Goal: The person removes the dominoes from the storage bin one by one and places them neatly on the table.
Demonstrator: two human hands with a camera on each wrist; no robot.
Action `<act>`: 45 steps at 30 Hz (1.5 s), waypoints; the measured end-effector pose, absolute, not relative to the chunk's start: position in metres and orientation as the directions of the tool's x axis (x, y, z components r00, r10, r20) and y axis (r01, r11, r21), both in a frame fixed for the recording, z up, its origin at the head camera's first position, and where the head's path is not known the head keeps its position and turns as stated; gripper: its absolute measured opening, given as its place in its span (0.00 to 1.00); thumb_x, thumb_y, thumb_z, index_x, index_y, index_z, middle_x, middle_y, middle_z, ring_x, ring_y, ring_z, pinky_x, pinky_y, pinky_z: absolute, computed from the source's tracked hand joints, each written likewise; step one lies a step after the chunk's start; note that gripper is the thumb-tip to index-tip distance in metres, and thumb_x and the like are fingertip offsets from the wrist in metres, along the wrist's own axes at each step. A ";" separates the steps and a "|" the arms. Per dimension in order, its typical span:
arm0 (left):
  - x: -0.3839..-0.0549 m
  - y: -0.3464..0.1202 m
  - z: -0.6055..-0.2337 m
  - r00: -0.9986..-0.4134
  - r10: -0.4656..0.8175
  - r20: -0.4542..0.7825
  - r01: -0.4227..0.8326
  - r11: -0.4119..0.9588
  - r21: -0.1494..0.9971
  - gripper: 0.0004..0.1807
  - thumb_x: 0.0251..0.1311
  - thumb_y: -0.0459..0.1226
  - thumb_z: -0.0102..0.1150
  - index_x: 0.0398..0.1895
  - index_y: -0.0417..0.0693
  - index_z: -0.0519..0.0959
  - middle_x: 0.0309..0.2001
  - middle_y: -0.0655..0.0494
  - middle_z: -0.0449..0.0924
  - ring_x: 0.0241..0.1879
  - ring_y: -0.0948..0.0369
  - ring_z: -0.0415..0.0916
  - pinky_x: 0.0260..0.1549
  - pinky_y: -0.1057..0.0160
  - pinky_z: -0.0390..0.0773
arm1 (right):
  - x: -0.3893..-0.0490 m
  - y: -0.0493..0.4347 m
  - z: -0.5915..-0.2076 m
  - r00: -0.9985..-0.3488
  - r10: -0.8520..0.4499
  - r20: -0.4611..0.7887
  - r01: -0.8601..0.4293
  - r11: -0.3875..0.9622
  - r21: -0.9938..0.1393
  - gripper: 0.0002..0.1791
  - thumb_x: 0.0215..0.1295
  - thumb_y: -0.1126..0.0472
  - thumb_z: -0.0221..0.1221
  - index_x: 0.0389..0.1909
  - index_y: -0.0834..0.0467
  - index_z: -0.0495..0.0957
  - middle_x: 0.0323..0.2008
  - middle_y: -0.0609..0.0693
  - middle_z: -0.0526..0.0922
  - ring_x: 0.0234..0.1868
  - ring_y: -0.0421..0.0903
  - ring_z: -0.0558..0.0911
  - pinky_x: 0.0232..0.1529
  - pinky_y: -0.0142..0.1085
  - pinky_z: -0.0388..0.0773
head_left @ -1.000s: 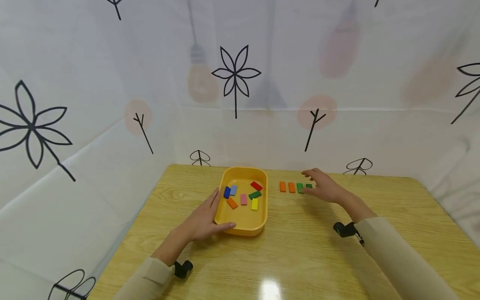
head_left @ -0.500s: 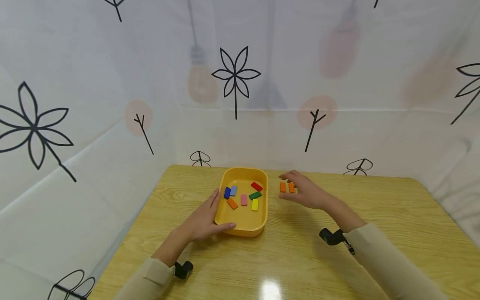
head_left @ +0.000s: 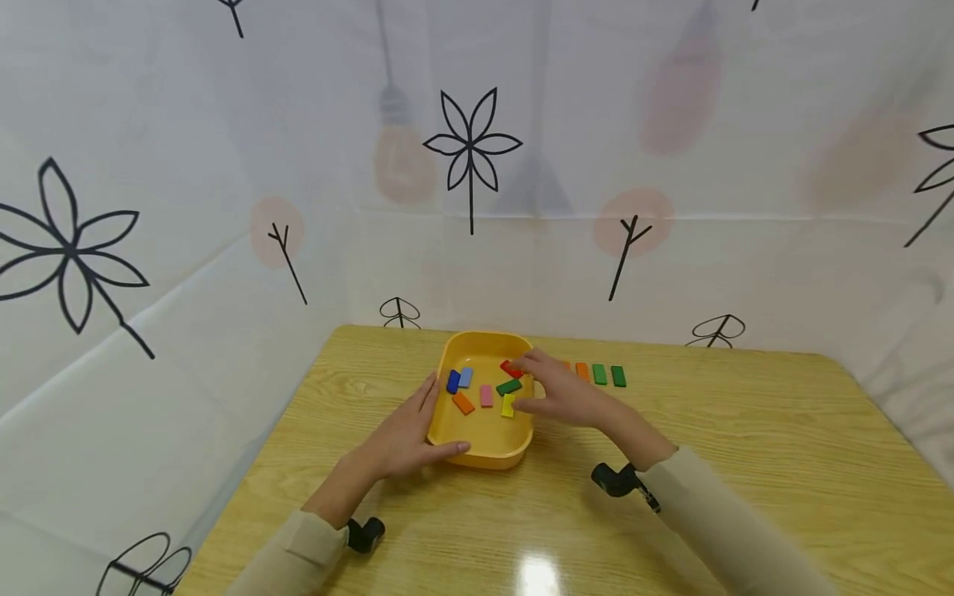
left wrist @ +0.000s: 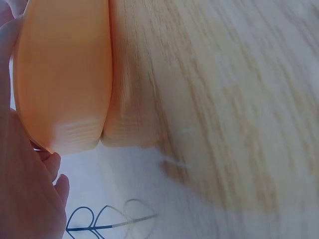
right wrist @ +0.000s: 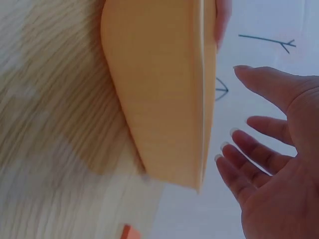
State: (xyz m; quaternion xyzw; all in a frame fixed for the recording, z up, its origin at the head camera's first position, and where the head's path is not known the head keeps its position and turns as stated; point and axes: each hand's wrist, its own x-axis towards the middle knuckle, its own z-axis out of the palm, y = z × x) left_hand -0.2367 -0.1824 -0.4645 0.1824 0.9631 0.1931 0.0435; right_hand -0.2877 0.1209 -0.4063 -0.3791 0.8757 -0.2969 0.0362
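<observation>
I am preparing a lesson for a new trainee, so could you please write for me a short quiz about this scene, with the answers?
1. True or false: the rightmost piece in the row on the table is orange.
2. In the yellow tray, what lies between the orange piece and the yellow piece?
3. The right hand holds: a) the dark blue piece; b) nothing; c) an orange piece.

Key:
1. False; it is dark green.
2. The pink piece.
3. b
</observation>
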 end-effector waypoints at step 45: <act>-0.236 -0.181 -0.464 -0.921 0.390 -0.001 0.358 0.846 0.395 0.65 0.59 0.77 0.47 0.84 0.46 0.36 0.84 0.54 0.31 0.80 0.51 0.45 0.75 0.48 0.56 | -0.311 0.024 -0.456 -0.839 -0.543 0.031 -0.469 0.695 -0.545 0.13 0.62 0.63 0.72 0.41 0.64 0.80 0.36 0.54 0.75 0.38 0.49 0.71 0.43 0.40 0.75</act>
